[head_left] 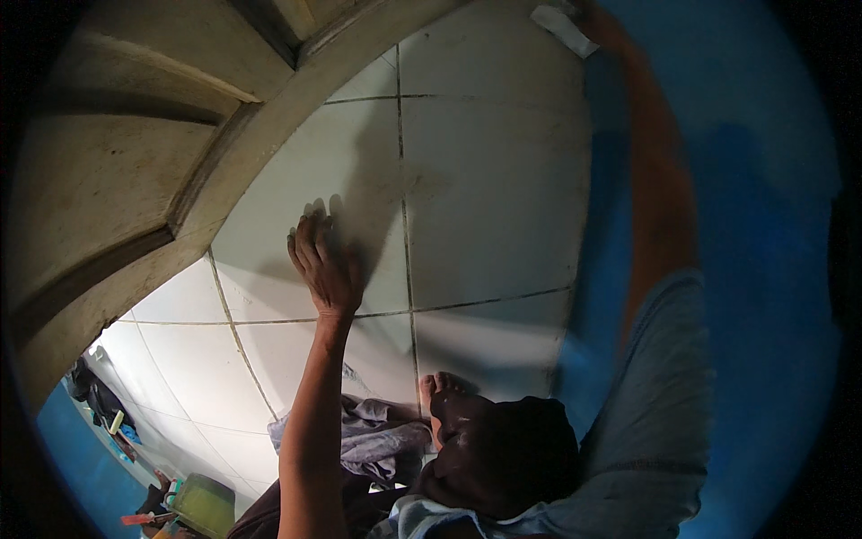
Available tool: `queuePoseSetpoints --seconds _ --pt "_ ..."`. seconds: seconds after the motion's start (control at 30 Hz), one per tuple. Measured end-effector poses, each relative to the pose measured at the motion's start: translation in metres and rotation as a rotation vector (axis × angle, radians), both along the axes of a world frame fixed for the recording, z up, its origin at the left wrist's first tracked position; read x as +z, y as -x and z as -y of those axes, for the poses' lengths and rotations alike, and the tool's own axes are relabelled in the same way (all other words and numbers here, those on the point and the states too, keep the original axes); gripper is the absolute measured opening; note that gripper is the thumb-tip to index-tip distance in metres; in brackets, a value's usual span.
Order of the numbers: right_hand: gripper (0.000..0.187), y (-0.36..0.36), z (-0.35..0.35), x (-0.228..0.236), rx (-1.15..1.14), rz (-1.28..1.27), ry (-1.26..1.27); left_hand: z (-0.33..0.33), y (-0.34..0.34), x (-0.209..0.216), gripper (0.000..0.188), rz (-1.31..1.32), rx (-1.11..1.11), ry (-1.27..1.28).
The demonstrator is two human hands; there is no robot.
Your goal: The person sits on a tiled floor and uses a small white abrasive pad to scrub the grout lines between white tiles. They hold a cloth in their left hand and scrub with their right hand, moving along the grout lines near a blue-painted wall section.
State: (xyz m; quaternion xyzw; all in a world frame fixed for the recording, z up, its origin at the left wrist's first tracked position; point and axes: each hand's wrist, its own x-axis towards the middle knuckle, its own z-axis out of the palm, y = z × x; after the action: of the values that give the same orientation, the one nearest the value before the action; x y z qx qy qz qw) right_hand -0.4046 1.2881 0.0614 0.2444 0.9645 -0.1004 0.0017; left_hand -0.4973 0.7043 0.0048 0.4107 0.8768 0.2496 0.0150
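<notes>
My left hand (329, 274) reaches out over the pale tiled floor (494, 189), palm down. Its fingers are stretched and slightly apart, with nothing in them. Their shadow falls close to the fingertips; whether they touch the tiles I cannot tell. At the far right, along the blue wall (754, 269), my right arm extends forward. My right hand (603, 29) is dark and partly cut off by the picture's top edge. It grips a flat white piece (564, 31), cloth or paper, where floor and wall meet.
A panelled wooden door (117, 189) stands at the left. A crumpled grey cloth (377, 445) lies near my bare foot (435, 404). Farther down left are a green container (202, 506), a red-handled item (139, 518) and dark things (90, 386) along another wall.
</notes>
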Motion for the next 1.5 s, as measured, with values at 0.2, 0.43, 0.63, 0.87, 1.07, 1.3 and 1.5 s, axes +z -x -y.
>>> queuePoseSetpoints --seconds 0.2,0.43,0.63,0.87,1.07,1.3,1.5 --pt "0.074 0.001 -0.007 -0.036 0.125 0.008 -0.030 -0.001 -0.002 0.002 0.051 -0.008 0.013 0.031" --pt "0.072 0.009 -0.008 -0.042 0.064 0.119 -0.083 -0.010 -0.001 0.008 0.050 -0.012 0.032 0.036" --pt "0.069 0.048 -0.010 -0.048 0.193 0.099 -0.525 -0.005 0.002 0.010 0.050 -0.033 0.013 0.090" --pt "0.059 0.063 -0.058 -0.068 0.403 0.270 -0.409 -0.006 0.003 0.009 0.049 0.015 -0.013 0.088" --pt "0.056 0.047 0.017 -0.043 0.289 0.315 -0.168 -0.005 0.006 0.012 0.048 0.044 0.012 0.106" --pt "0.062 0.025 -0.102 -0.063 0.410 0.340 -0.413 -0.021 -0.001 0.003 0.048 0.048 -0.014 0.037" --pt "0.062 0.036 0.018 -0.040 0.154 0.356 -0.117 -0.003 0.005 0.007 0.049 0.002 0.012 0.101"
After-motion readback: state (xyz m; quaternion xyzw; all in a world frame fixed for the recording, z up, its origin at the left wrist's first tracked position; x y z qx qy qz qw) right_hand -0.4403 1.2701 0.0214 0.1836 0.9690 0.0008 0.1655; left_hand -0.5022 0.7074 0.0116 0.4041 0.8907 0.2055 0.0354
